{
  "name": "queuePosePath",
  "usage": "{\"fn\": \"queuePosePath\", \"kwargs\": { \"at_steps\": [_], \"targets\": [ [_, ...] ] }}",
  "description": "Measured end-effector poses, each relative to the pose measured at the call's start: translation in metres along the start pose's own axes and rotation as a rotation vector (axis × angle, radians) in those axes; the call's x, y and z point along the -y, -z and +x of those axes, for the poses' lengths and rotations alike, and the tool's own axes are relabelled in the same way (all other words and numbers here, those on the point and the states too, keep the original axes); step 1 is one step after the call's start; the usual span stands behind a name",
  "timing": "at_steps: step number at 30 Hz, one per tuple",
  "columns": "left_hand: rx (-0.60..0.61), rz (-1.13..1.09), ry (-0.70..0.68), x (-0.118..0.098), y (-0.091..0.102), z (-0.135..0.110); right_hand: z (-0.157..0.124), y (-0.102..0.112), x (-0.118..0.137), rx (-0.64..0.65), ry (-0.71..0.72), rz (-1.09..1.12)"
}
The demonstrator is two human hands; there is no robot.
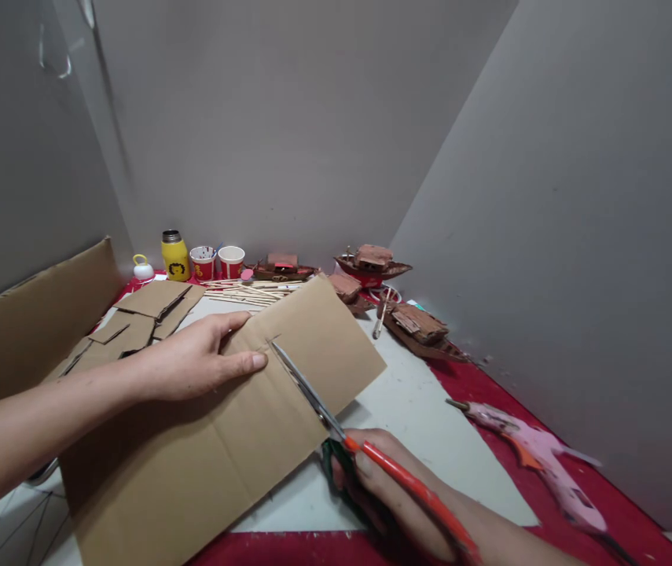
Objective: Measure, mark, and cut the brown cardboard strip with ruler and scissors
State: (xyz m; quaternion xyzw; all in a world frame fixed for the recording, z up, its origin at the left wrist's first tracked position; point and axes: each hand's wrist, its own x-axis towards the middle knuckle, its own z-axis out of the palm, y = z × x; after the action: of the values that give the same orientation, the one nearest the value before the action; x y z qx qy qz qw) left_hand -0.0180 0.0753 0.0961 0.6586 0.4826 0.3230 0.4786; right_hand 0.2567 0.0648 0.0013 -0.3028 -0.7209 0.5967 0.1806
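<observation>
A large brown cardboard sheet (pixel 194 464) is held up at an angle over the table. My left hand (pixel 200 358) grips its upper left edge, the thumb on top and the fingers hidden beneath. In my right hand (pixel 388 479) is a pair of scissors (pixel 312 393) with red-orange and dark green handles. One blade lies over the sheet along a slit that runs in from the right edge, its tip near my left thumb. The other blade is mostly hidden under the cardboard.
Cut cardboard pieces (pixel 147 314) lie at the left, and thin wooden sticks (pixel 247 292) behind the sheet. Model boats (pixel 418 322) stand at the back right, a pink glue gun (pixel 541 456) at the right. A yellow bottle (pixel 175 255) and paper cups (pixel 231 263) line the back.
</observation>
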Motion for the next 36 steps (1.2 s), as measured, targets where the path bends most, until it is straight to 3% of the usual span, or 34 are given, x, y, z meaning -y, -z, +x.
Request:
{"fn": "queuePosePath", "kwargs": {
  "at_steps": [5,18,20,24,27,28,32,34,36],
  "targets": [
    [-0.027,-0.060,0.019,0.001,-0.005,0.000,-0.001,-0.001,0.003,-0.002,-0.020,-0.011],
    [0.086,0.019,-0.038,0.003,0.001,0.005,0.003,-0.004,-0.004,-0.070,0.000,0.039],
    [0.005,0.173,-0.108,-0.001,0.006,0.009,0.005,-0.005,-0.006,-0.127,-0.010,0.053],
    [-0.419,0.384,-0.293,-0.023,0.006,0.003,0.013,-0.004,-0.009,-0.323,-0.040,0.219],
    [-0.602,0.198,-0.362,-0.031,-0.015,-0.017,0.021,-0.002,-0.006,-0.474,-0.068,0.449],
    [-0.588,0.099,-0.306,-0.028,-0.027,-0.024,0.023,-0.002,-0.003,-0.513,-0.065,0.514],
    [-0.271,-0.364,0.065,0.001,-0.084,-0.043,0.027,-0.009,0.007,-0.591,-0.026,0.666],
    [-0.259,-0.650,0.170,0.013,-0.106,-0.041,0.025,-0.016,0.007,-0.590,-0.002,0.675],
    [-0.329,-0.856,0.194,0.017,-0.118,-0.031,0.022,-0.026,0.005,-0.567,0.030,0.652]
  ]
}}
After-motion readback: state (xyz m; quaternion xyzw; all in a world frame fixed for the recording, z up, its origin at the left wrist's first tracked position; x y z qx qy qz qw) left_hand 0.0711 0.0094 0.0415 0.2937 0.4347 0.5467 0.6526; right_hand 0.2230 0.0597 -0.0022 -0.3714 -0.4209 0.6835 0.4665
